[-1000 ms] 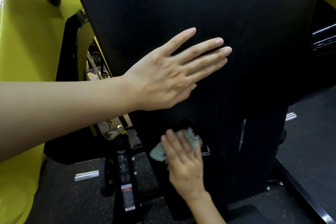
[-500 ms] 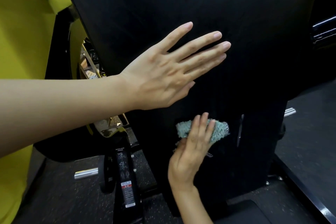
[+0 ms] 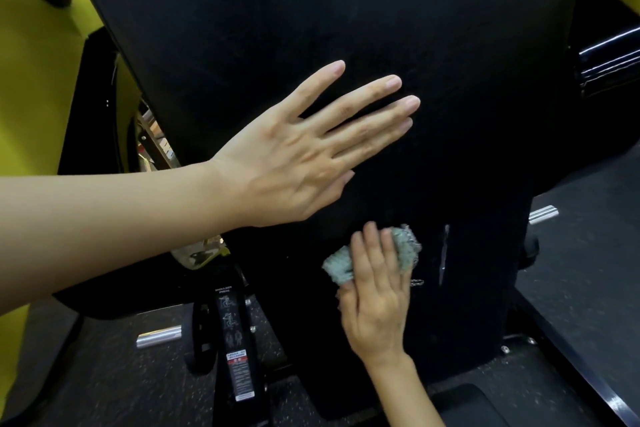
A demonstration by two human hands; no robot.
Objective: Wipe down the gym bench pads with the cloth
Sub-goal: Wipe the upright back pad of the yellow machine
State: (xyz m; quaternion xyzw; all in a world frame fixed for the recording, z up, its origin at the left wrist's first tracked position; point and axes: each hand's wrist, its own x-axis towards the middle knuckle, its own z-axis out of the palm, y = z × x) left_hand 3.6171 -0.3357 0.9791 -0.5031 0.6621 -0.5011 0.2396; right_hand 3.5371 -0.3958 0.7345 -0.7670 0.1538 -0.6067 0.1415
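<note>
Head view, looking down an upright black back pad (image 3: 346,10) of a gym machine. The left hand (image 3: 304,146) reaches in from the left edge and lies flat on the middle of the pad, palm down, its fingers (image 3: 367,94) straight, slightly spread and holding nothing. Below it, on the lower part of the same pad, the right hand (image 3: 377,295) comes up from the bottom edge. Its fingers lie nearly straight over a bunched grey-green cloth (image 3: 337,265) and press it against the pad; they are not closed into a fist. The cloth shows on both sides of the fingers, and its right end lies near a pale vertical scuff (image 3: 444,253) on the pad surface. The two hands are apart, the left above the right.

A yellow frame (image 3: 31,114) fills the left side. Beneath the left forearm stands a black post (image 3: 239,340) bearing printed diagrams and a warning label. A chrome peg (image 3: 157,336) projects to the left of the post, and a second chrome peg (image 3: 543,214) shows at the right edge of the pad. A glossy black cushion (image 3: 609,55) sits at the upper right. The floor (image 3: 588,270) is dark speckled rubber.
</note>
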